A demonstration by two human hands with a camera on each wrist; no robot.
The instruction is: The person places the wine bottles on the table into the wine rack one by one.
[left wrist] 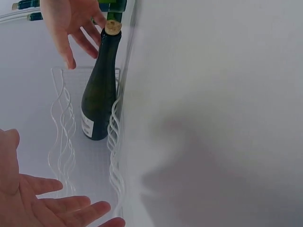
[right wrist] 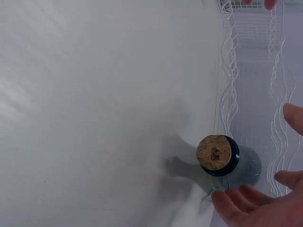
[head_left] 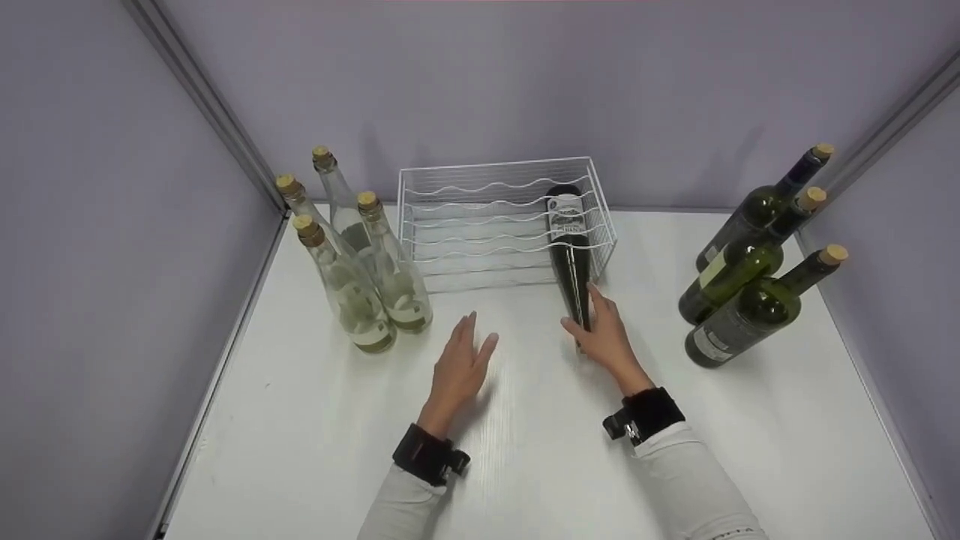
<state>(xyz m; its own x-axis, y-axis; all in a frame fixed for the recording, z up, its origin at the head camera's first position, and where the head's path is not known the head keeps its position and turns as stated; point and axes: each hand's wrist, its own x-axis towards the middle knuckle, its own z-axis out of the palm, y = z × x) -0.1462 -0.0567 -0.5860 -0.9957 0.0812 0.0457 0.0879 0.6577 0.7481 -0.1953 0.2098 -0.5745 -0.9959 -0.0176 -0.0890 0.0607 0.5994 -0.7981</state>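
Observation:
A dark green wine bottle (head_left: 571, 262) lies on its side at the right end of a white wire rack (head_left: 495, 163), its neck pointing out toward me. My right hand (head_left: 609, 337) is at the neck, thumb on one side and fingers on the other. In the right wrist view the cork (right wrist: 214, 152) faces the camera, and the fingers (right wrist: 229, 208) are loosely extended beside the bottle, not wrapped round it. Left of the neck, my left hand (head_left: 457, 367) hovers over the table with spread fingers, holding nothing.
Several clear corked bottles (head_left: 352, 300) stand upright left of the rack. On the right stand three dark green corked bottles (head_left: 750, 319). The white table (head_left: 525, 465) meets grey-lilac wall panels (head_left: 480, 82) behind and at both sides.

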